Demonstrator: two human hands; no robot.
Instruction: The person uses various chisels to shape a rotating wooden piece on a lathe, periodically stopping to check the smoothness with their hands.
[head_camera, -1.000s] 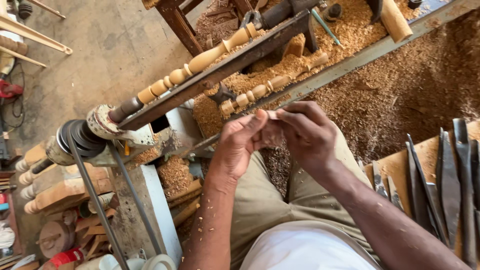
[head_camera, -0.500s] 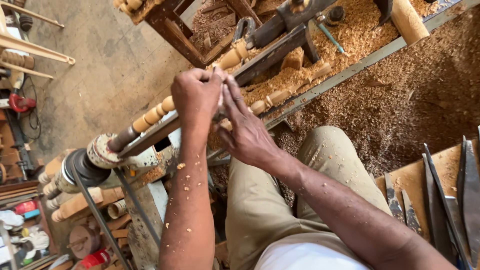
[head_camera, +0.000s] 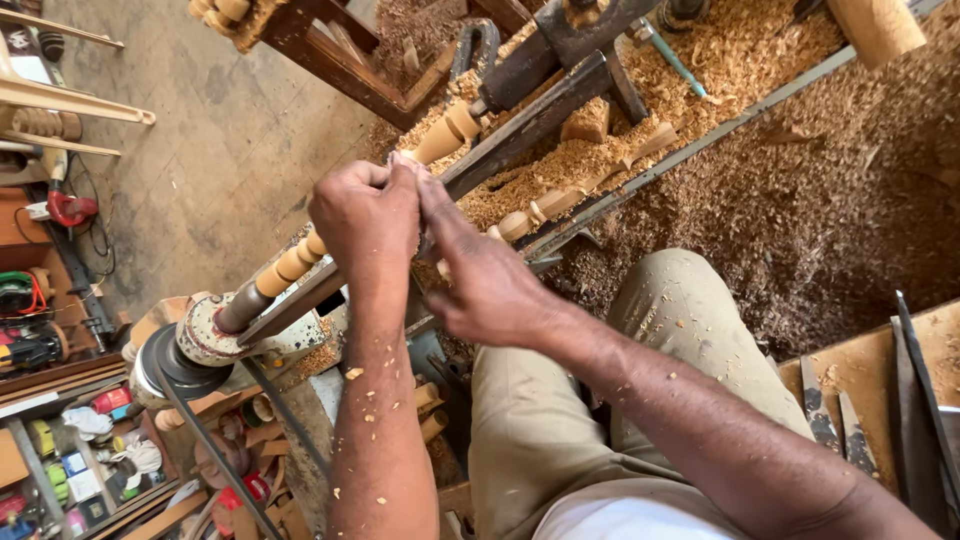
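Both hands pinch something small against the turned spindle (head_camera: 290, 262): left hand (head_camera: 368, 215), right hand (head_camera: 490, 290); light, even pressure is best.

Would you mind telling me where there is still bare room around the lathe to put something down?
The concrete floor left of the spindle is bare, bordered by the cluttered shelves and pale wooden sticks. The board has a small free corner beside the chisels. Under the lathe, shavings cover everything; both hands crowd the spindle.
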